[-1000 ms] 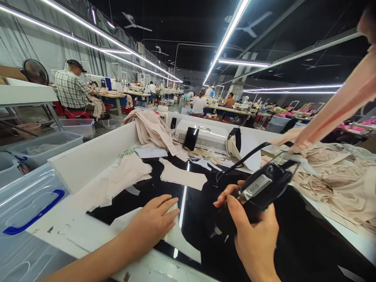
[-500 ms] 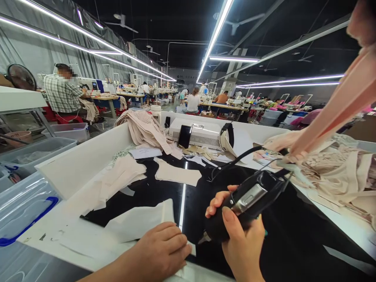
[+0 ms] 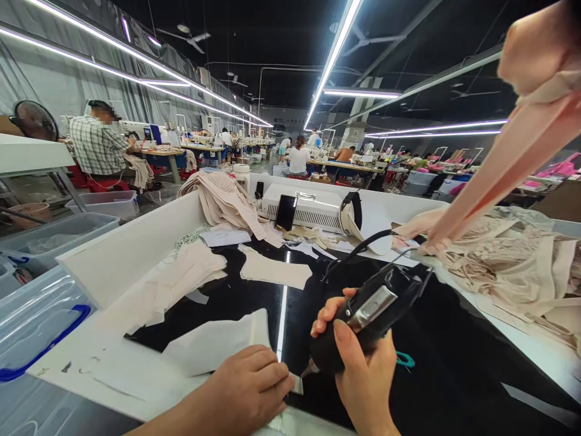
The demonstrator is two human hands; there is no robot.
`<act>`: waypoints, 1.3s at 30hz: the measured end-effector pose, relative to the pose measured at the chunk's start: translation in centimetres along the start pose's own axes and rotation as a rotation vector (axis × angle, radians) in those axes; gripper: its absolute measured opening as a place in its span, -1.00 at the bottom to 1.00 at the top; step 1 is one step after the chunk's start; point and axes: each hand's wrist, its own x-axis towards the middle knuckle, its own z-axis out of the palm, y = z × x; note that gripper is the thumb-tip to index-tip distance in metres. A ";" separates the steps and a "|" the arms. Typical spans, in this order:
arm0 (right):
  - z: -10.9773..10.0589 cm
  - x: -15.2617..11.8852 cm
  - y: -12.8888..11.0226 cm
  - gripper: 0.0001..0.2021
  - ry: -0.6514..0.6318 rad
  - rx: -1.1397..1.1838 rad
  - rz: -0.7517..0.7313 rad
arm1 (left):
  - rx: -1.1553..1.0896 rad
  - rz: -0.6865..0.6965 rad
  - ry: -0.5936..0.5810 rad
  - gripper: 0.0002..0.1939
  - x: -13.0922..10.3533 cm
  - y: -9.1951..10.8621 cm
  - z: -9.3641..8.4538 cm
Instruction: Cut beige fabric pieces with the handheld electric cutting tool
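My right hand (image 3: 358,357) is wrapped round a black corded hand tool (image 3: 351,327) with a silver lever on its upper side. The tool's small tip points down and left, close to the end of a pale strip of fabric (image 3: 297,384). My left hand (image 3: 249,387) has its fingers curled together at the edge of a white fabric piece (image 3: 218,342), pressing it near the board's front. What lies under those fingers is hidden. A twisted pink fabric band (image 3: 494,175) runs from upper right down to the tool's rear end.
A cut cream fabric piece (image 3: 275,268) lies on the black board (image 3: 436,369). Stacked fabric (image 3: 181,278) is at left, a garment heap (image 3: 521,260) at right. A phone (image 3: 286,212) leans against a white vented box (image 3: 313,204). A teal loop (image 3: 405,360) lies beside my right hand.
My right hand and the black tool have shifted slightly left, bringing the tip nearer the pale strip. The pink band has swung left, and the teal loop shows more. My left hand stays almost still.
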 end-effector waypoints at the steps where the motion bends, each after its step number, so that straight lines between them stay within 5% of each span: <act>1: 0.0 0.0 0.0 -0.70 -0.004 -0.001 0.001 | -0.003 -0.002 0.003 -0.84 0.0 0.0 0.0; 39: -0.2 0.0 0.2 -0.72 0.022 -0.054 -0.008 | 0.047 0.019 -0.062 -0.81 -0.4 -0.5 0.1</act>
